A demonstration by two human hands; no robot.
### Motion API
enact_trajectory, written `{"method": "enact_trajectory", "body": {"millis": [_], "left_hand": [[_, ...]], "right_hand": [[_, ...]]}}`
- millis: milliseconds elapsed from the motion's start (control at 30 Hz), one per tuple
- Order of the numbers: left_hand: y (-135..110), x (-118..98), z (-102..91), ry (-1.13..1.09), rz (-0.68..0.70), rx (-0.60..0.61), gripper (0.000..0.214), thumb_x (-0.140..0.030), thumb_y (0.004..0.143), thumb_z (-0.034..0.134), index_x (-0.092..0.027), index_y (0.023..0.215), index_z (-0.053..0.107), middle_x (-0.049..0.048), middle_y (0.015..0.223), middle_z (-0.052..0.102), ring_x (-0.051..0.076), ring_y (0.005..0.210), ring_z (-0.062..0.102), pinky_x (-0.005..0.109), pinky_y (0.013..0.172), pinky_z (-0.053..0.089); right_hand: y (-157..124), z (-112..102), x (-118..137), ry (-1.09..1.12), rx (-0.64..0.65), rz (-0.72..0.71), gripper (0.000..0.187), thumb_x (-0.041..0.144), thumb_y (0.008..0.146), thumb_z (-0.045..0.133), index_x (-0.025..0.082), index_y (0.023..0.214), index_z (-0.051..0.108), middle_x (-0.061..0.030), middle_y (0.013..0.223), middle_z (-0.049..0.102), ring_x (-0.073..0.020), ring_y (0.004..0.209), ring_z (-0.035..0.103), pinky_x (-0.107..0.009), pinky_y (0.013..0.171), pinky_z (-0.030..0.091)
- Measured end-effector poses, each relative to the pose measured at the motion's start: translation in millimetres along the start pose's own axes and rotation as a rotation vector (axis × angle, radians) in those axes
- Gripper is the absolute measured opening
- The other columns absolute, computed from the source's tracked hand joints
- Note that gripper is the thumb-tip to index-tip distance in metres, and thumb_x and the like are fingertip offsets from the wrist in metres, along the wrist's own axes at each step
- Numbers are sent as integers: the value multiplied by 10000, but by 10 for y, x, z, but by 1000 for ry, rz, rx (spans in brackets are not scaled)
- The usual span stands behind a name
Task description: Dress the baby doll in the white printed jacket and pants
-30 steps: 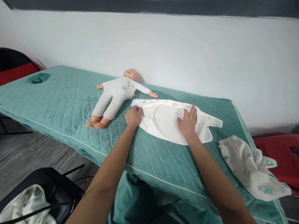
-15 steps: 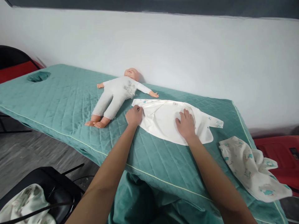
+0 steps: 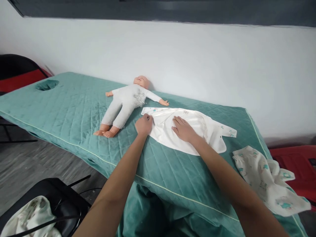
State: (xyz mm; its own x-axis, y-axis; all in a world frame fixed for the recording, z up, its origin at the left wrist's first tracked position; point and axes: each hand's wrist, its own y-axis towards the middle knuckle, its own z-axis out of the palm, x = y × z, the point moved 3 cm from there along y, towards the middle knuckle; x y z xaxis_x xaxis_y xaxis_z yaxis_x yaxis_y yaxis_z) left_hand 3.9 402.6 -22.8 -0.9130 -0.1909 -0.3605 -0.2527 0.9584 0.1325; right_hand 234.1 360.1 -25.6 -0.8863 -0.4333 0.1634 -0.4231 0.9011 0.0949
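A white long-sleeved baby shirt (image 3: 168, 128) with small coloured prints on its sleeves lies spread out on the green quilted bed cover. My left hand (image 3: 144, 124) is closed in a fist at the shirt's left edge, near the sleeve, gripping the cloth there. On the middle of the shirt my right hand (image 3: 184, 129) rests flat, fingers stretched out. Just beyond my left hand, a baby doll (image 3: 123, 98) in a pale cloth body lies on its back, arms apart, its head by the wall.
Printed baby clothing (image 3: 266, 177) lies crumpled over the right end of the massage bed (image 3: 81, 108), by a red case (image 3: 293, 164). A black chair (image 3: 54, 200) with printed cloth (image 3: 32, 217) stands at lower left. The bed has a face hole (image 3: 46, 85).
My right hand has slid left across the shirt, from its right part to its middle. My left hand stays closed at the left edge. The view has tipped slightly up.
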Motion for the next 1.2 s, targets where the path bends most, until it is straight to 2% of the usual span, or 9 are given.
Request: {"method": "enact_trajectory", "body": {"millis": [100, 200, 300, 400, 633, 733, 867, 1000, 1200], "left_hand": [[-5, -2, -5, 0, -5, -9, 373, -458, 951, 378, -249, 1042, 673, 97, 1005, 740, 274, 964, 670, 335, 760, 430], [-4, 3, -6, -13, -1, -13, 356, -451, 949, 392, -251, 1028, 675, 94, 994, 741, 277, 960, 672, 336, 759, 428], [-1, 15, 4, -23, -3, -1, 358, -454, 952, 393, -250, 1035, 675, 95, 991, 741, 276, 959, 671, 336, 762, 428], [4, 28, 21, -26, -5, 10, 377, -474, 959, 378, -252, 1046, 671, 94, 985, 739, 272, 949, 671, 334, 761, 428], [8, 34, 31, -27, -4, 21, 378, -478, 957, 372, -256, 1040, 666, 96, 973, 739, 282, 923, 674, 342, 743, 430], [4, 25, 17, -17, -1, 12, 384, -475, 959, 365, -249, 1044, 663, 98, 978, 741, 277, 929, 676, 337, 742, 430], [-6, 12, 2, 1, -5, 12, 376, -462, 957, 372, -246, 1047, 666, 102, 979, 744, 279, 935, 681, 339, 748, 434], [-19, -1, -8, -1, -6, 13, 368, -449, 954, 374, -247, 1051, 666, 109, 998, 743, 288, 953, 683, 348, 753, 438], [-40, -21, -40, 1, -6, 29, 380, -437, 966, 355, -249, 1098, 658, 116, 1040, 737, 278, 996, 677, 343, 791, 443]], "right_hand": [[281, 2, 59, 14, 11, -23, 603, 412, 1020, 289, 38, 1484, 380, -184, 1593, 322, -293, 1483, 276, -435, 1213, 224], [482, -2, 109, 25, -29, -12, 536, 398, 1015, 319, 73, 1420, 453, -184, 1531, 414, -298, 1441, 338, -447, 1195, 230], [581, 4, 114, 43, -102, 30, 484, 384, 988, 390, 100, 1369, 480, -186, 1462, 476, -302, 1389, 390, -452, 1168, 257], [619, 35, 81, 83, -170, 73, 538, 388, 948, 459, 101, 1400, 417, -200, 1474, 447, -310, 1373, 399, -459, 1149, 279], [638, 116, 21, 124, -215, 128, 720, 414, 922, 493, 34, 1490, 268, -221, 1563, 329, -287, 1447, 314, -434, 1188, 230], [623, 102, 43, 78, -196, 115, 674, 441, 953, 452, 72, 1497, 305, -201, 1566, 346, -294, 1431, 340, -465, 1186, 226], [563, 97, 113, 2, -113, 70, 601, 524, 999, 331, 138, 1442, 454, -167, 1556, 394, -328, 1452, 312, -533, 1183, 202], [460, 107, 222, -5, -56, 0, 656, 547, 1010, 263, 114, 1478, 419, -171, 1600, 316, -312, 1500, 240, -521, 1198, 193], [277, 85, 401, -31, -68, -17, 688, 506, 1016, 278, 20, 1496, 363, -224, 1595, 290, -306, 1508, 228, -483, 1209, 209]]}}
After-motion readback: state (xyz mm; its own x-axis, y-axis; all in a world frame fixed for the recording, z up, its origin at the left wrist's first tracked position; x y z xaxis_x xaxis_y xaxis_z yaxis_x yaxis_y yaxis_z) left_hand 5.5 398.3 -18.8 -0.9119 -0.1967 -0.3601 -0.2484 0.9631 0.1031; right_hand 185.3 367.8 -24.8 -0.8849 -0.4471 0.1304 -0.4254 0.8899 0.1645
